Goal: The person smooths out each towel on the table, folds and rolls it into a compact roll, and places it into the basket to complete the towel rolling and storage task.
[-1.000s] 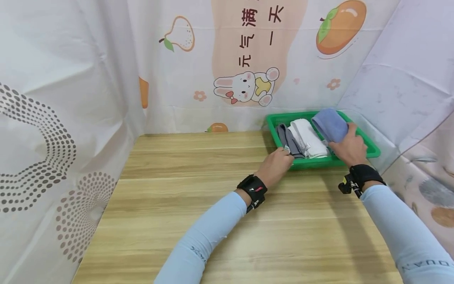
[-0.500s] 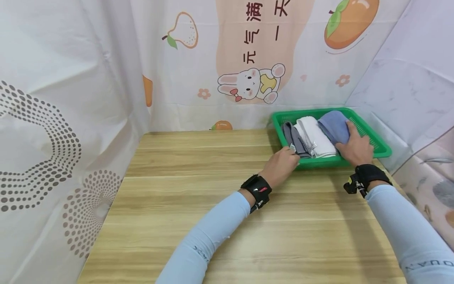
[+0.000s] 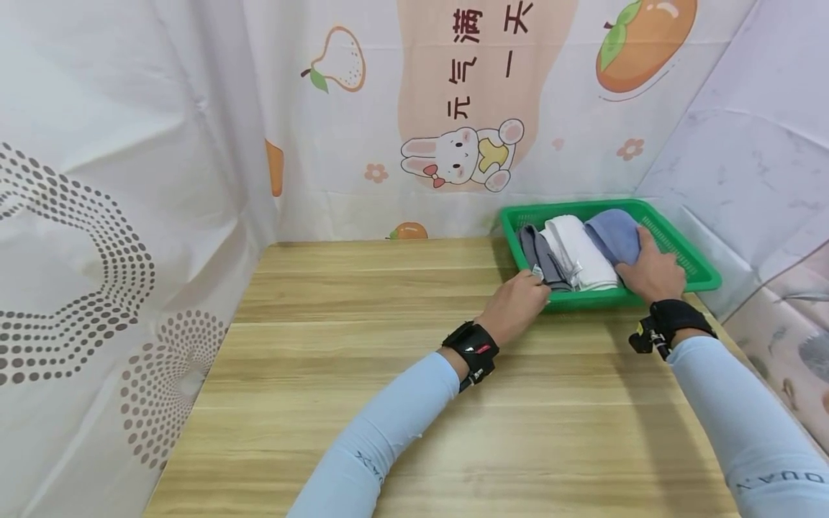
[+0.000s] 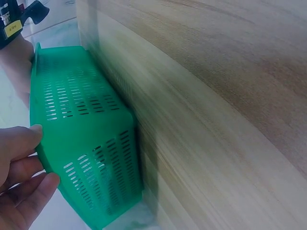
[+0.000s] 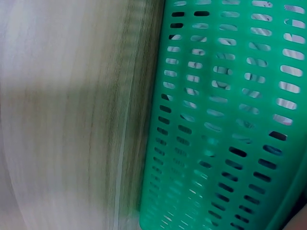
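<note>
A green slotted plastic basket (image 3: 702, 282) stands at the back right of the table. Inside it, side by side, lie a dark grey folded towel (image 3: 540, 255), a white towel (image 3: 583, 255) and a blue towel (image 3: 615, 236). With its thumb and fingers, my left hand (image 3: 514, 306) pinches the basket's rim at the front left corner; those fingers (image 4: 45, 184) also show in the left wrist view. My right hand (image 3: 655, 273) grips the blue towel between thumb and fingers, low in the basket. The right wrist view has mostly the basket's slotted wall (image 5: 225, 110), hiding that grip.
The wooden table (image 3: 363, 324) extends left and forward of the basket. A printed curtain (image 3: 337, 144) rises behind it, and pale sheets (image 3: 745, 165) hang close along the right side. Part of the basket's right side is bare.
My right hand has lowered the blue towel into the basket beside the white one. The left hand has stayed on the rim. The head view has shifted slightly.
</note>
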`<state>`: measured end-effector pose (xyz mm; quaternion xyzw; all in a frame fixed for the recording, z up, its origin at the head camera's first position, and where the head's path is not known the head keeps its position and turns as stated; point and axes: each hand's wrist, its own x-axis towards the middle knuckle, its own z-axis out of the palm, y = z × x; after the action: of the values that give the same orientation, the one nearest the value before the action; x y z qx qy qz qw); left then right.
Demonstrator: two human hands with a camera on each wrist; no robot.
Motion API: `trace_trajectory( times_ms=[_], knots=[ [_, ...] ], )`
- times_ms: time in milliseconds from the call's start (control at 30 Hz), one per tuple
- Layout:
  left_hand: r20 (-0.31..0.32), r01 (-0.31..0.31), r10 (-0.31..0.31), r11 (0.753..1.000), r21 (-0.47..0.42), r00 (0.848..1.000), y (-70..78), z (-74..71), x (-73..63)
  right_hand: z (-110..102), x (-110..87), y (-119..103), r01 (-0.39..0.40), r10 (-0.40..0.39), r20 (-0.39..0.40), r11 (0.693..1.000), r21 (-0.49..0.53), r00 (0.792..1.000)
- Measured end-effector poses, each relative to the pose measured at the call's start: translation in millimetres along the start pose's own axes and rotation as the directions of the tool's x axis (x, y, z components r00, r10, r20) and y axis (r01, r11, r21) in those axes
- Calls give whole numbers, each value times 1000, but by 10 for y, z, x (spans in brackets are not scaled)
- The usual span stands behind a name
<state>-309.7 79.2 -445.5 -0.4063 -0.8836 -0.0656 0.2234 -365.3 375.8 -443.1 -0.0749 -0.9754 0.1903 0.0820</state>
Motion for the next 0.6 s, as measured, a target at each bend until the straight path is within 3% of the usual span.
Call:
trace_trajectory(
  times_ms=[600],
  knots=[
    [-3, 2, -2, 1000, -10, 1000, -26, -41, -53, -32, 41, -2, 6, -1, 83, 998, -61, 997]
  ],
)
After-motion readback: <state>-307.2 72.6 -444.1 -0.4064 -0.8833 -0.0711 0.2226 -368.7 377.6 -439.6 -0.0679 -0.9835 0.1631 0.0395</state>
